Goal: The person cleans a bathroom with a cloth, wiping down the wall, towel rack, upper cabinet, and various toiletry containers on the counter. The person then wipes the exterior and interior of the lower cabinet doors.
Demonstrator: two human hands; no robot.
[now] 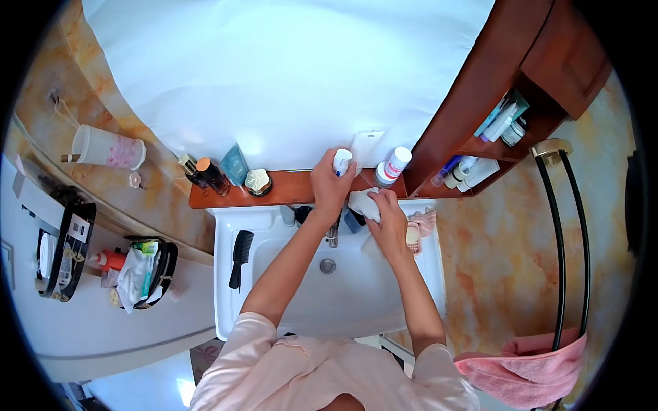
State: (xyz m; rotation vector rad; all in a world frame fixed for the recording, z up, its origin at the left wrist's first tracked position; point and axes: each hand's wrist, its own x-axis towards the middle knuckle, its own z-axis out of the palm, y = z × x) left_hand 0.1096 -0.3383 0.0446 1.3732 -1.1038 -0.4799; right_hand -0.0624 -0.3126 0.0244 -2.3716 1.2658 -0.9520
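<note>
The left hand (330, 181) has its fingers closed around a small white-capped bottle (342, 163), which it holds upright at the wooden shelf (295, 181); whether the base touches the wood, I cannot tell. The right hand (391, 222) pinches a crumpled white cloth (364, 204), possibly a tissue, just below and to the right of the bottle, near the shelf's front edge. On the shelf to the right of the left hand stand a pale tube (368, 145) and a white bottle with red lettering (397, 163). Toward the shelf's left end are an orange-capped bottle (212, 177), a teal packet (234, 164) and a jar with a cream lid (258, 181). Both forearms reach across the white sink (312, 301), with the faucet (332, 236) between them. A black comb (240, 260) lies on its left rim, and a bar of soap (412, 235) sits beside the right wrist.
</note>
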